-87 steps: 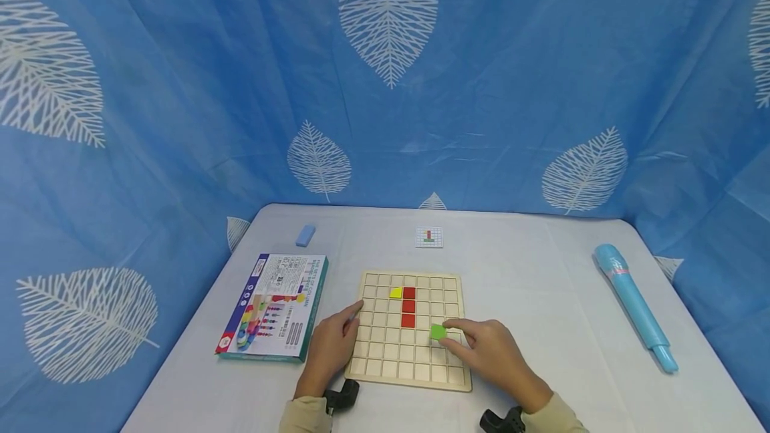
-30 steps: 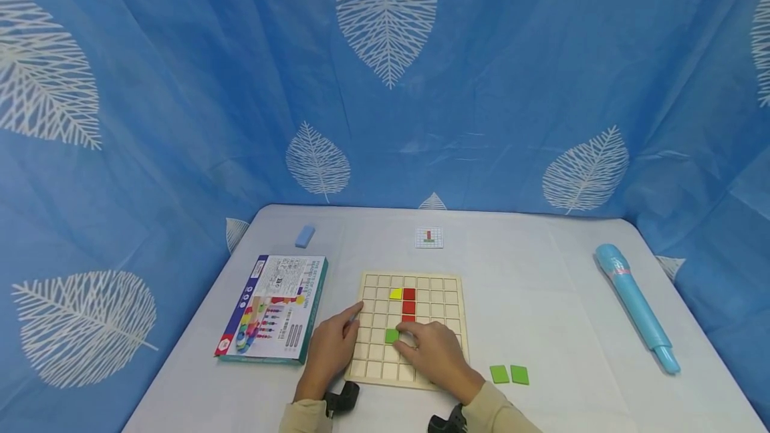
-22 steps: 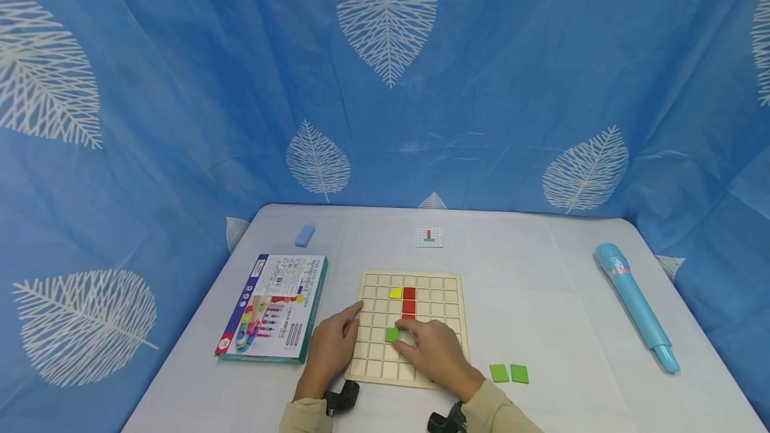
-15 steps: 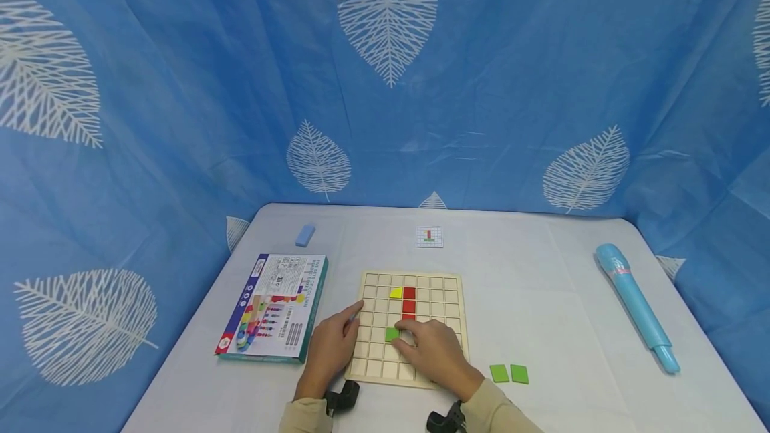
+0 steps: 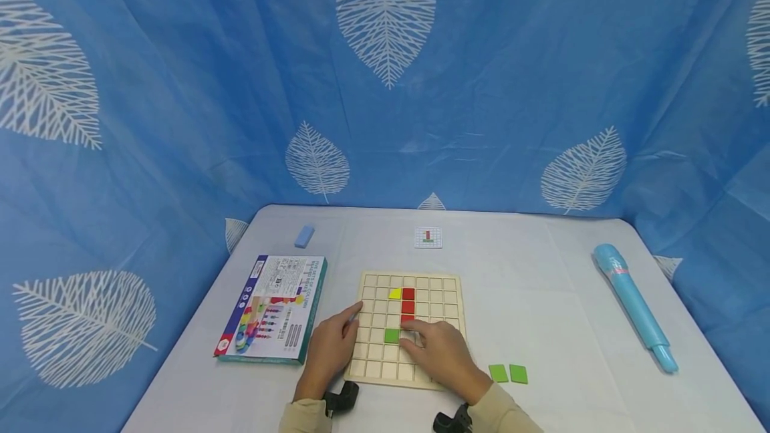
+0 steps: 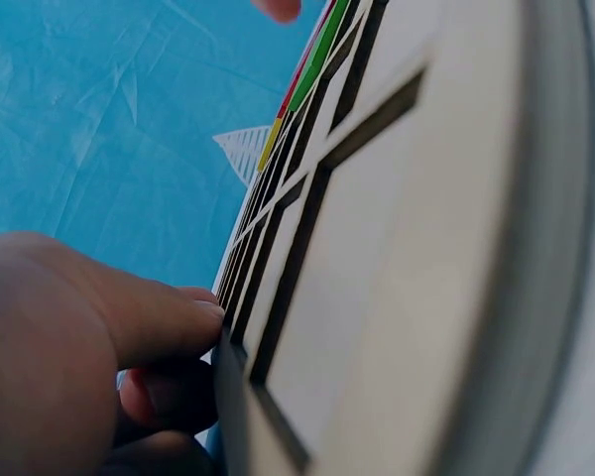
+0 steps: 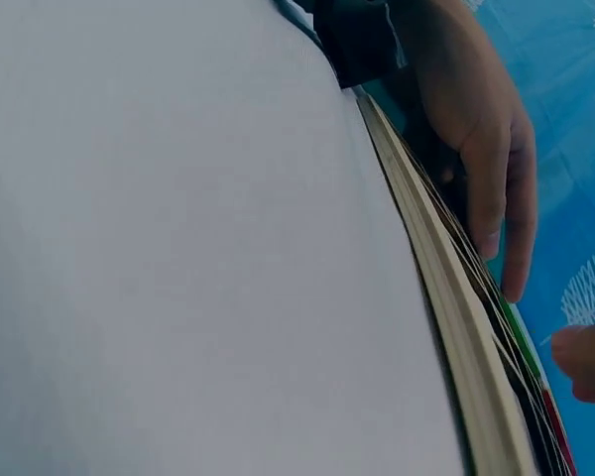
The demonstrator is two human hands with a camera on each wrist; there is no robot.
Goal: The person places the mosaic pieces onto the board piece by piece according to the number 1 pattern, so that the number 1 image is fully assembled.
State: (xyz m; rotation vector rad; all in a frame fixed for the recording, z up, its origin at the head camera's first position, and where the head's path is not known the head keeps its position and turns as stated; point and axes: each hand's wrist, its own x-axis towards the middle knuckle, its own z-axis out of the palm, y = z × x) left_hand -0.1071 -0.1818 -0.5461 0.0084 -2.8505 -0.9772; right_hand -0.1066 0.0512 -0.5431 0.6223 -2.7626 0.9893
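Observation:
A wooden grid board (image 5: 373,374) lies on the white table. On it are a yellow tile (image 5: 395,293), a column of red tiles (image 5: 408,307) with its lowest one partly covered, and a green tile (image 5: 392,335) lying flat in a cell. My right hand (image 5: 442,353) is just right of that green tile, thumb and index finger spread and a small gap away from it. At the board's left edge rests my left hand (image 5: 331,346); the right wrist view shows two fingers of this left hand (image 7: 486,149) extended down to the board.
Two loose green tiles (image 5: 508,373) lie right of the board. Behind it is a small pattern card (image 5: 428,238). A boxed set (image 5: 271,306) and a blue block (image 5: 304,236) stand at left. A light-blue microphone-shaped object (image 5: 634,306) lies far right.
My right hand brought the green tile leftward to a cell below the red column, then let go and drew slightly right. Two loose green tiles came into view. My left hand stayed put.

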